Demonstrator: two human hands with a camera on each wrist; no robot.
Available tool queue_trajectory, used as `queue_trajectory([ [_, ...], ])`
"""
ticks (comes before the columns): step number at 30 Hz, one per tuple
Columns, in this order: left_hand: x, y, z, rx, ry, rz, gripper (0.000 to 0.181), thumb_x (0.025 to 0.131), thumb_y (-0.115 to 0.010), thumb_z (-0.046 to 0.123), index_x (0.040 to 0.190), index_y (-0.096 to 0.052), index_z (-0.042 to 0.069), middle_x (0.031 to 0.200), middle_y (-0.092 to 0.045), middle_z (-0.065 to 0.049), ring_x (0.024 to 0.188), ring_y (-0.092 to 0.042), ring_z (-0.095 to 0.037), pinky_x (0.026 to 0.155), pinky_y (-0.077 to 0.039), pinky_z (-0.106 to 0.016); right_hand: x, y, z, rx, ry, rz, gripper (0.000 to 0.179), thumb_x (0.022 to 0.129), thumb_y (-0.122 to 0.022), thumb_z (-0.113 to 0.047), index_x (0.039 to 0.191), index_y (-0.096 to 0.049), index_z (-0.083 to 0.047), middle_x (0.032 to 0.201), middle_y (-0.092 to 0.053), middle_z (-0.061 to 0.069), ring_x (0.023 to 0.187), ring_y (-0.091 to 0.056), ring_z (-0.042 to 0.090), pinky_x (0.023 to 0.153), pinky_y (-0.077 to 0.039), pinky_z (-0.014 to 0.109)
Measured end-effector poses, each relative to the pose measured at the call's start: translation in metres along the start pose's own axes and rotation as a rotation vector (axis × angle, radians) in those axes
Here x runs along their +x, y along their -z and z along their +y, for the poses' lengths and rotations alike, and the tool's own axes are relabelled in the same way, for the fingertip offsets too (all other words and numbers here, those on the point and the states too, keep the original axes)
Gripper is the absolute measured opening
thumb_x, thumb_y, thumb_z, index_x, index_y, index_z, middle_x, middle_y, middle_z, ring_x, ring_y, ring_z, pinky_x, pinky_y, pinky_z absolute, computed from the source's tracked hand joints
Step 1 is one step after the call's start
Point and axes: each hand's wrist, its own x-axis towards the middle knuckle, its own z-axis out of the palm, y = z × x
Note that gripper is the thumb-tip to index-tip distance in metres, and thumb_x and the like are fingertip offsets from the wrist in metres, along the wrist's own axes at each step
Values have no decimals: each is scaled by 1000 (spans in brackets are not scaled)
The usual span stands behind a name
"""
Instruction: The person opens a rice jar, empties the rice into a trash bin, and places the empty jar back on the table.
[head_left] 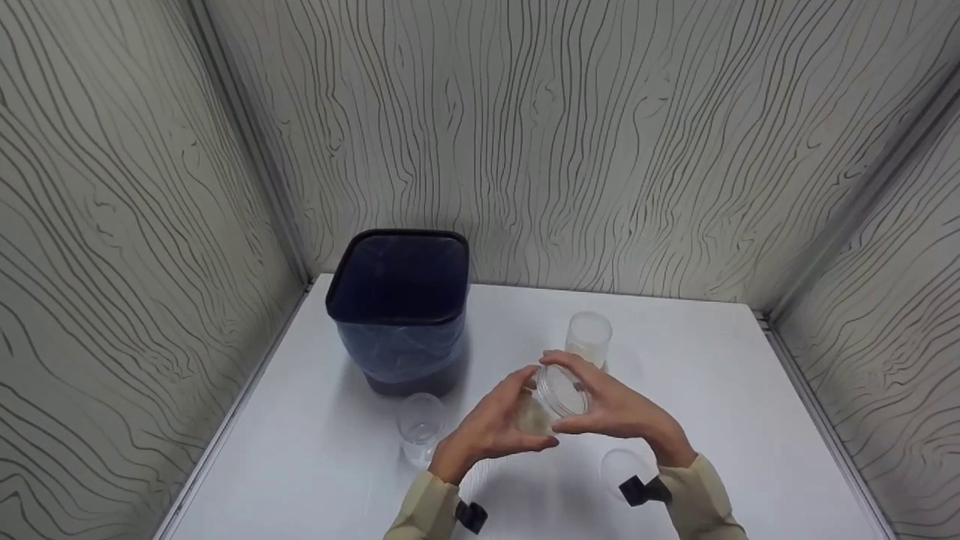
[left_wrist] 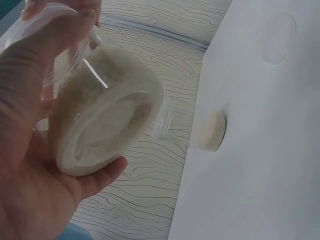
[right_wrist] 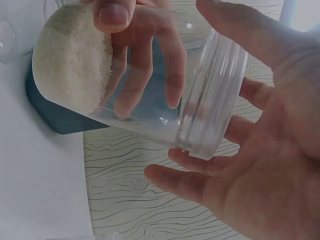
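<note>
My left hand (head_left: 495,424) grips a clear plastic jar (left_wrist: 110,110) partly filled with white rice grains (right_wrist: 75,60). The jar is tilted, its mouth turned toward my right hand (head_left: 619,401). Around the rim of a clear ridged screw lid (right_wrist: 212,95), the thumb and fingers of my right hand are curved. That lid sits at the jar's mouth; whether it is threaded on, I cannot tell. Through the clear wall, in the right wrist view, the left fingers (right_wrist: 135,75) show behind the jar.
Behind the hands stands another clear jar (head_left: 589,334) with rice in its bottom. A clear jar (head_left: 420,424) is left of the left hand. A loose clear lid (head_left: 624,465) lies near the right forearm. A dark blue lined bin (head_left: 405,349) stands at the back left.
</note>
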Motion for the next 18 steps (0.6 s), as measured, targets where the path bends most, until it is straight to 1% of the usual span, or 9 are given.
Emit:
queue_trajectory([
  [2,-2,-1,1,1,-4,21,98,70,-84,49,150,-29,31,132,-55,6,114,-54,-8,97,-48,-30,-1,-1,-4,-10,-15,9,83,80,-81,-33,149,-36,-26,157,-36,8,141,-36,34,105,-37,62],
  [4,-3,-3,4,19,-1,48,98,70,-84,49,150,-30,30,132,-55,5,113,-54,-8,97,-49,-30,-1,-3,-8,-36,-40,37,81,83,-77,-34,151,-34,-28,160,-30,11,144,-32,37,107,-35,64],
  [5,-3,-3,5,38,4,62,97,70,-84,50,149,-30,29,132,-55,4,112,-54,-9,96,-50,-30,-1,-4,-10,-66,-57,58,80,85,-75,-36,152,-32,-28,161,-28,12,145,-30,38,106,-34,66],
  [7,-3,-5,8,91,16,92,97,71,-83,51,149,-32,25,131,-55,2,110,-55,-10,93,-51,-30,-1,-6,-15,-162,-101,115,78,87,-70,-42,154,-31,-28,160,-27,14,143,-32,40,102,-39,66],
  [10,-1,-6,12,202,27,128,98,71,-82,53,149,-32,21,128,-57,-1,105,-55,-11,89,-52,-29,0,-8,-21,-331,-186,188,74,91,-61,-51,154,-32,-25,153,-34,15,131,-42,36,92,-49,61],
  [12,0,-8,15,252,32,142,99,71,-81,55,149,-33,19,126,-58,-2,102,-55,-12,85,-52,-28,1,-9,-23,-431,-238,206,69,94,-55,-54,153,-35,-22,143,-42,15,120,-46,31,83,-53,53],
  [13,1,-9,16,268,34,146,99,72,-80,56,150,-32,18,126,-59,-3,101,-55,-12,84,-52,-28,1,-10,-24,-460,-256,208,67,95,-52,-54,152,-37,-21,139,-45,14,115,-47,29,80,-54,51],
  [15,2,-11,17,283,42,142,99,72,-79,57,150,-32,18,126,-59,-3,100,-55,-12,83,-52,-28,2,-10,-25,-489,-278,200,63,98,-49,-54,150,-41,-19,132,-50,13,109,-51,27,79,-53,48],
  [18,3,-12,19,286,59,122,100,72,-79,58,151,-30,20,127,-59,-3,101,-55,-12,84,-52,-29,1,-8,-24,-468,-273,182,63,97,-48,-55,147,-45,-17,129,-55,12,108,-57,26,86,-52,50],
])
